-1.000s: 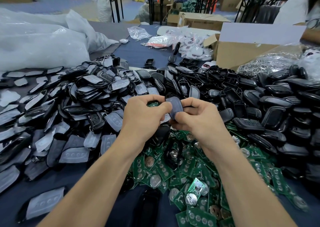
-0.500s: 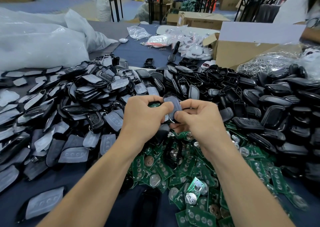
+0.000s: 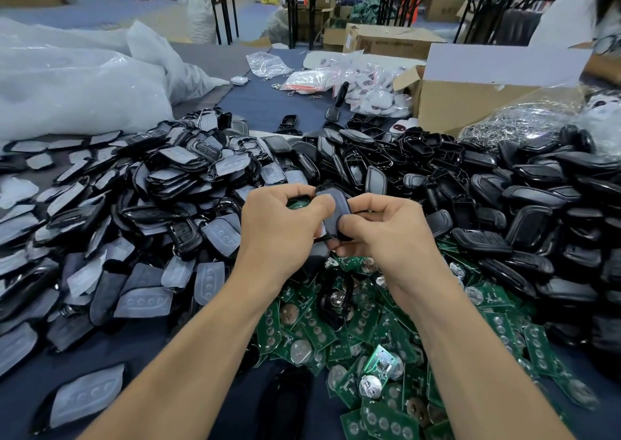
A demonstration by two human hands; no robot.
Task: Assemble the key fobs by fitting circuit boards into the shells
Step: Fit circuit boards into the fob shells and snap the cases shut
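Head view: both hands meet above the middle of the bench (image 3: pixel 265 103), closer to its near edge. The left hand (image 3: pixel 282 228) and the right hand (image 3: pixel 386 234) each pinch one fob (image 3: pixel 337 204) between thumb and curled fingers. So each grip is tight on it. The fob is up in the air and does not touch the piles. A bit of green board (image 3: pixel 297 203) peeks out by the left thumb, right against the fob. I cannot tell if it sits all the way in.

What could go wrong? If the board goes in crooked and the thumbs push hard, it may bend or jam. If one grip slips, the fob could fall. It would land in the green boards (image 3: pixel 369 355) below or the black shells (image 3: pixel 504 204) toward the right edge, and be hard to find. The grey face could also pop loose, like the grey pads (image 3: pixel 134 204) heaped toward the left edge.

The fob stands on end. Its long way runs up and down, with the top tipped a little to the left. Its grey face looks toward the right hand and the person.
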